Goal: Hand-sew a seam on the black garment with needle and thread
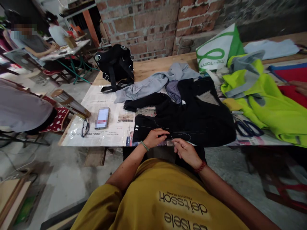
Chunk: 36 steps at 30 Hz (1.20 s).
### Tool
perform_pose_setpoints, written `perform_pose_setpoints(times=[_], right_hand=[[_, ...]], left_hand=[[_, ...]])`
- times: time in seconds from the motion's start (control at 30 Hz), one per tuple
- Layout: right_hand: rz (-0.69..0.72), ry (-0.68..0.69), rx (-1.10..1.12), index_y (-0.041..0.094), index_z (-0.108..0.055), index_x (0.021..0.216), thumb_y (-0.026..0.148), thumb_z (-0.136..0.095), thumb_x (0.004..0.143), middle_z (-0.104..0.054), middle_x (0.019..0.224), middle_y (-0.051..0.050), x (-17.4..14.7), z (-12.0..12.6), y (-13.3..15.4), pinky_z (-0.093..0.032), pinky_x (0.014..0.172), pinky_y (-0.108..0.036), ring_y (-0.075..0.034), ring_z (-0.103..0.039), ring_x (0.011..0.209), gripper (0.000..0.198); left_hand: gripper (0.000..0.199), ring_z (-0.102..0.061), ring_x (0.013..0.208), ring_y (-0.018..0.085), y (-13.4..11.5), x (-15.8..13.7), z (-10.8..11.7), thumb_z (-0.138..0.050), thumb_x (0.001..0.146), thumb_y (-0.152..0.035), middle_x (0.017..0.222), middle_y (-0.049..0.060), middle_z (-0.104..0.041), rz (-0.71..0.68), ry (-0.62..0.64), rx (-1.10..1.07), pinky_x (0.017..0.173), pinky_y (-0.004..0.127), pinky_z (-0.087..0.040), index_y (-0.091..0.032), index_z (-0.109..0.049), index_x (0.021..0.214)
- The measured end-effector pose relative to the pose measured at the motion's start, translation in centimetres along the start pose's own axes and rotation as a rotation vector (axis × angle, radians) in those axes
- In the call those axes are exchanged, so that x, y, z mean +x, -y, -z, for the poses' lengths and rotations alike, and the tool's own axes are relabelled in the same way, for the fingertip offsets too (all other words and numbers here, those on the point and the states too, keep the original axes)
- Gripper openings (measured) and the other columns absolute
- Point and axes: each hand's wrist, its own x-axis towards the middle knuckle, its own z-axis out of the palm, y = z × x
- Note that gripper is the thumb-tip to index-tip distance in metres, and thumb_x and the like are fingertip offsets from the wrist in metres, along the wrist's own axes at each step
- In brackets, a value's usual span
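Observation:
A black garment point(201, 118) lies spread at the table's near edge, with a line of pale thread point(183, 132) along its lower part. My left hand point(155, 138), wearing a green bead bracelet, has its fingers closed on the garment's near edge. Close by on the right, my right hand point(185, 151) has thumb and forefinger pinched together on what looks like a thin sewing needle. Loose thread curls over the black cloth just above that hand. A red bracelet circles the right wrist.
Newspaper under plastic covers the table point(115, 134). A phone point(102, 118), glasses point(85, 127) and metal cylinder point(70, 103) stand left; behind are a black bag point(116, 65) and grey clothing point(148, 84). Scissors point(248, 127), a yellow vest point(266, 105) and another person's hand point(299, 87) are right.

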Motion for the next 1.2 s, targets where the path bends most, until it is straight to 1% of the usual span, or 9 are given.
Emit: perform_pose_setpoints(times=[0.2,0.4,0.53,0.67,0.77,0.93,1.2], right_hand=[[-0.007,0.001,0.019,0.018,-0.057,0.096,0.041,-0.043,0.08,-0.051,0.055,0.004,0.1,-0.2,0.2,-0.033,0.035,-0.02,-0.007,-0.04,0.037,0.031],[0.006,0.006,0.016,0.018,-0.058,0.094,0.04,-0.043,0.08,-0.049,0.052,0.005,-0.1,-0.2,0.3,-0.032,0.036,-0.021,-0.008,-0.039,0.037,0.031],[0.034,-0.017,0.0,0.019,-0.059,0.093,0.037,-0.044,0.08,-0.048,0.051,0.005,-0.2,-0.1,0.0,-0.031,0.036,-0.021,-0.008,-0.039,0.037,0.027],[-0.004,-0.046,0.026,0.018,-0.057,0.091,0.039,-0.043,0.08,-0.049,0.051,0.005,0.1,-0.3,-0.2,-0.03,0.035,-0.021,-0.008,-0.038,0.036,0.028],[-0.019,-0.041,0.058,0.018,-0.056,0.091,0.04,-0.044,0.08,-0.049,0.052,0.005,0.2,-0.5,-0.2,-0.03,0.035,-0.021,-0.008,-0.038,0.036,0.027],[0.014,-0.048,0.071,0.02,-0.051,0.089,0.041,-0.041,0.082,-0.05,0.054,0.005,0.2,-1.3,-0.7,-0.029,0.035,-0.02,-0.007,-0.038,0.036,0.024],[0.101,-0.151,0.018,0.022,-0.048,0.083,0.04,-0.039,0.085,-0.049,0.054,0.003,0.6,-2.8,-1.6,-0.033,0.042,-0.022,-0.01,-0.042,0.043,0.02]], left_hand=[[0.025,-0.057,0.073,0.012,-0.1,0.0,0.1,-0.052,0.081,-0.02,0.079,0.003,-0.064,-0.012,0.029,0.056,0.075,0.024,-0.046,-0.018,-0.067,0.1],[0.024,-0.057,0.072,0.011,0.0,0.0,0.0,-0.05,0.081,-0.02,0.078,0.004,-0.063,-0.042,0.027,0.03,0.072,0.023,-0.046,-0.016,-0.068,0.097],[0.023,-0.057,0.071,0.01,0.0,0.0,0.0,-0.05,0.081,-0.02,0.079,0.004,-0.063,-0.022,0.016,-0.005,0.071,0.022,-0.046,-0.018,-0.068,0.096],[0.022,-0.057,0.072,0.01,-0.1,0.0,0.0,-0.051,0.081,-0.019,0.077,0.004,-0.064,-0.032,0.019,-0.001,0.072,0.023,-0.046,-0.018,-0.069,0.092],[0.021,-0.058,0.072,0.011,-0.1,0.0,0.0,-0.052,0.08,-0.019,0.078,0.004,-0.065,-0.044,0.015,0.014,0.074,0.024,-0.046,-0.018,-0.07,0.091],[0.021,-0.06,0.073,0.011,0.2,0.1,-0.2,-0.052,0.08,-0.018,0.079,0.005,-0.066,-0.07,0.005,-0.013,0.073,0.023,-0.047,-0.017,-0.071,0.089],[0.023,-0.06,0.076,0.011,1.0,0.0,-0.6,-0.053,0.077,-0.01,0.082,0.004,-0.067,-0.083,-0.002,0.029,0.076,0.024,-0.048,-0.019,-0.072,0.086]])
